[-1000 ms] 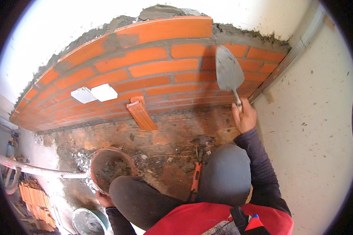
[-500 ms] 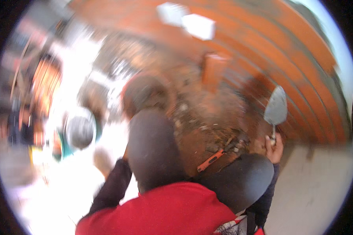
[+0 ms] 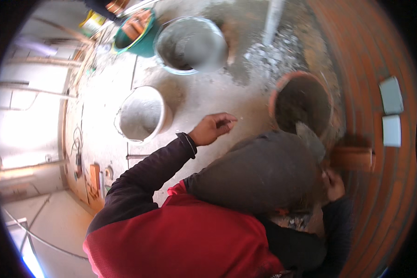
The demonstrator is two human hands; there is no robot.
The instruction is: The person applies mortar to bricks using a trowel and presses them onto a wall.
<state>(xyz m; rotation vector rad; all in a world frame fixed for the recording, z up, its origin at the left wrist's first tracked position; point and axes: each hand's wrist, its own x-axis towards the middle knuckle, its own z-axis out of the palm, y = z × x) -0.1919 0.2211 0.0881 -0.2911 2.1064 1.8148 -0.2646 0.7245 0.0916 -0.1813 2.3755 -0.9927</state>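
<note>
My right hand (image 3: 333, 184) is closed round the handle of a trowel, low beside the brick wall; my knee partly hides the grip. The trowel's grey blade (image 3: 311, 141) reaches the near rim of a reddish bucket (image 3: 274, 99) with dark, wet-looking mortar (image 3: 294, 104) inside. Over the floor, clear of the buckets, my left hand (image 3: 213, 128) is loosely curled with its fingers apart and nothing visible in it. An orange brick (image 3: 352, 158) sticks out by the wall, close to the trowel and my right hand.
The brick wall (image 3: 370, 60) runs along my right, with two pale rectangular pieces on it. A white bucket (image 3: 164, 123), a large grey-filled bucket (image 3: 190, 71) and a green tub (image 3: 146, 46) of bricks stand on the floor. Rubble (image 3: 278, 58) lies beyond the reddish bucket.
My view has swung leftward. The trowel, held blade up near the wall before, now has its blade at the reddish bucket. My left hand has come into plain sight.
</note>
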